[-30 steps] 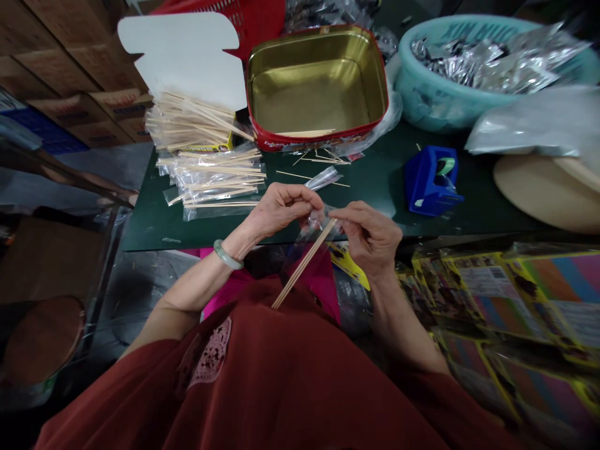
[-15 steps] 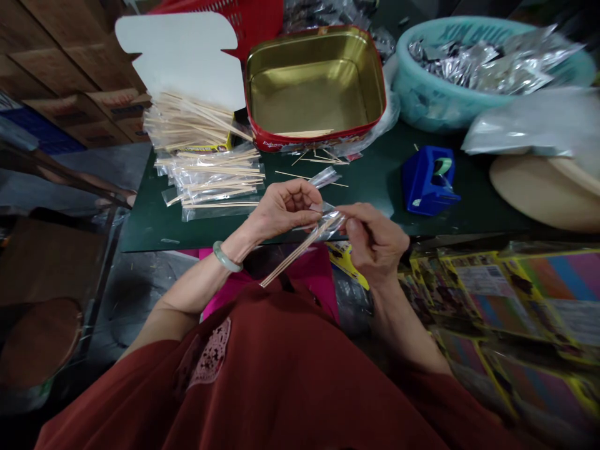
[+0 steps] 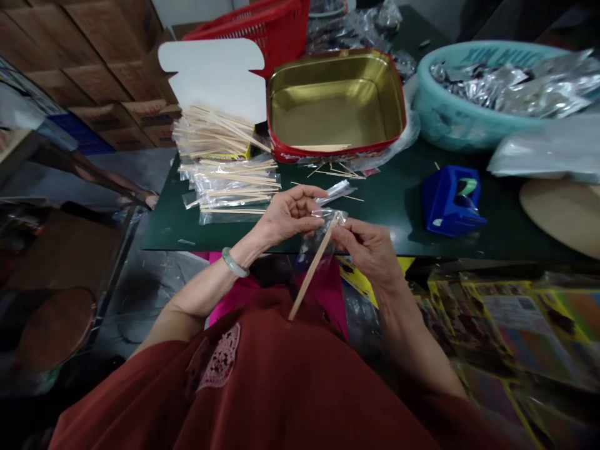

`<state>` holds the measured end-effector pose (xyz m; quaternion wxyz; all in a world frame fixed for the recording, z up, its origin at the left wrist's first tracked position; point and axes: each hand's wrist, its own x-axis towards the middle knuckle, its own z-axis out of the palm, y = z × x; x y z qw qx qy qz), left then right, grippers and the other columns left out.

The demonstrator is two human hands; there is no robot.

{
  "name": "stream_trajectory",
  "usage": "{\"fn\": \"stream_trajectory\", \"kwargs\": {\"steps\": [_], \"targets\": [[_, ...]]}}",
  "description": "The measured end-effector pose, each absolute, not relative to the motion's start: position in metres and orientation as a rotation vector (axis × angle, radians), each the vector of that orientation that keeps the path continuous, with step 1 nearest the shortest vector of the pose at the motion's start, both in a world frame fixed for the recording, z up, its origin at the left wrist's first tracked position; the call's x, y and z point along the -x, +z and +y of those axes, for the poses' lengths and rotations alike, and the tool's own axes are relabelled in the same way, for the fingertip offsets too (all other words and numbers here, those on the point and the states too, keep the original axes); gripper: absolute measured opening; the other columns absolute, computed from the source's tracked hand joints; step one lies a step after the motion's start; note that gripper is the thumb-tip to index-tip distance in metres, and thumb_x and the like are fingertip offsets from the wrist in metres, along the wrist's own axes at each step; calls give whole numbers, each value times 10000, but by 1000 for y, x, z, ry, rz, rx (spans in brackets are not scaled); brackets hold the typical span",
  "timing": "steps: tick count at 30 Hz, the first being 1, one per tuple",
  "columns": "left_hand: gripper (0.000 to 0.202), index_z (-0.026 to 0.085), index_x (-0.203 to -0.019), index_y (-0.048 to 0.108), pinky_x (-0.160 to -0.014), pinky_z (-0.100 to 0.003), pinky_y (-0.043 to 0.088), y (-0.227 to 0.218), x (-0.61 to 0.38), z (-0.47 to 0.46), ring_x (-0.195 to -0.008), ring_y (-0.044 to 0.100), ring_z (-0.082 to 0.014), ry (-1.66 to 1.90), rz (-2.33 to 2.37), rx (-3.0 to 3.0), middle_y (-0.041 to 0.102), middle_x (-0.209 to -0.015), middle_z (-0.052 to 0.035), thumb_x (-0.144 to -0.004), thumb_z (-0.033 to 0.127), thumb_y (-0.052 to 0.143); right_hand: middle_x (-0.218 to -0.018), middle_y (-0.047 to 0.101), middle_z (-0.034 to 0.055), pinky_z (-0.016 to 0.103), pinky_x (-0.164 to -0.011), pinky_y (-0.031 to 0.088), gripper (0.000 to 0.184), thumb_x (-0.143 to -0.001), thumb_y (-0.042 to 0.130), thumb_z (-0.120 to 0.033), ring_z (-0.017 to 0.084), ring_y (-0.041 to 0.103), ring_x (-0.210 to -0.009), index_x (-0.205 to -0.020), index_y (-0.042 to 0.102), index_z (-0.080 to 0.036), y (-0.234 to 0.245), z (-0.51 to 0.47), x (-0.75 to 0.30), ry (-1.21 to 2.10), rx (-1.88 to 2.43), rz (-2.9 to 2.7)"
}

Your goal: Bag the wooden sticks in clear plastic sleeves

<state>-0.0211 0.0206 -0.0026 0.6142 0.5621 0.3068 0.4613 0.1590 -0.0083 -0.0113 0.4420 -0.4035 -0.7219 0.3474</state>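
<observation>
A thin bundle of wooden sticks (image 3: pixel 309 277) slants down toward my front from a small clear plastic bag (image 3: pixel 307 249). My left hand (image 3: pixel 296 212), with a bangle on its wrist, pinches the bag near its upper left edge. On the other side my right hand (image 3: pixel 368 245) has thumb and finger closed on the sticks near their upper end, against the bag. How much of the sticks lies inside the plastic is hard to tell. Just beyond my left fingers lie some more clear bags (image 3: pixel 338 192). Packed bags of sticks (image 3: pixel 239 187) are piled left of my hands.
A lidded white box (image 3: pixel 213 75) with sticks stands behind the pile. Beside it are an open red tin (image 3: pixel 337 103), a red basket (image 3: pixel 285 31) and a turquoise basin (image 3: pixel 469 122) of silvery packets. A blue tape dispenser (image 3: pixel 447 203) sits right. Yellow packages (image 3: pixel 506 325) lie below.
The sticks have swung to a steeper slant and lie closer together. My right hand has shifted down to grip them near their upper end. The whole view has moved slightly.
</observation>
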Motion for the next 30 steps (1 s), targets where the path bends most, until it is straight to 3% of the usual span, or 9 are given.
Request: {"fn": "stream_trajectory", "kwargs": {"steps": [4,8,13,16,19,22,24,27,30], "targets": [[404,130,-783,652,-397,-163,363,8,31,21,-405,459,-31,857,796,-1390,573,-533,45,-620,456,826,-500,435,-59,216,-457,299,310,-869,550,-279,65,363,-466,-575,518,-186,-6,2,-151,915,889,-1957],[384,142,-663,614,-363,-169,299,17,56,32,-374,430,-31,1157,1004,-1394,529,-486,50,-644,486,785,-527,514,-47,218,-484,356,238,-873,522,-268,73,448,-480,-667,600,-177,-7,12,-144,949,937,-1814],[183,180,-673,518,-373,-173,296,5,126,78,-401,462,-46,1835,1596,-1076,535,-542,62,-735,273,663,-509,526,-51,216,-462,370,170,-823,592,-302,78,465,-459,-719,629,-172,-31,24,-157,972,1107,-1483],[144,185,-631,464,-408,-186,324,-11,169,100,-443,483,-70,1823,1985,-937,503,-539,57,-737,144,552,-503,527,-48,221,-447,364,158,-799,598,-309,85,461,-450,-722,630,-175,-50,33,-173,917,1186,-1362],[142,177,-603,489,-564,-253,454,-22,199,103,-587,560,-134,1445,2398,-988,537,-601,12,-682,131,598,-496,519,-47,233,-452,361,148,-773,585,-315,95,453,-449,-720,623,-182,-71,41,-192,762,1295,-1322],[206,168,-767,602,-857,-374,489,-17,206,98,-969,598,-270,1305,2717,-1224,611,-910,-82,-610,210,728,-525,531,-36,248,-471,371,151,-751,570,-332,107,465,-466,-712,606,-191,-91,48,-209,574,1421,-1302],[229,173,-852,634,-939,-378,463,-4,193,104,-1065,565,-280,1386,2649,-1451,599,-1024,-98,-648,230,721,-557,551,-23,259,-482,378,163,-754,555,-348,118,479,-484,-725,605,-196,-103,52,-216,507,1469,-1301],[48,160,-782,657,-865,-316,486,19,147,138,-863,607,-200,1297,2138,-1826,621,-838,-51,-739,180,648,-598,591,-3,278,-522,399,182,-767,547,-364,134,501,-520,-742,616,-198,-113,56,-220,464,1502,-1356],[68,122,-764,682,-862,-310,479,34,89,190,-848,619,-194,972,1765,-2144,635,-754,-44,-768,142,618,-630,627,15,291,-569,420,195,-768,544,-366,144,524,-553,-738,627,-192,-114,58,-221,448,1530,-1405]]}}
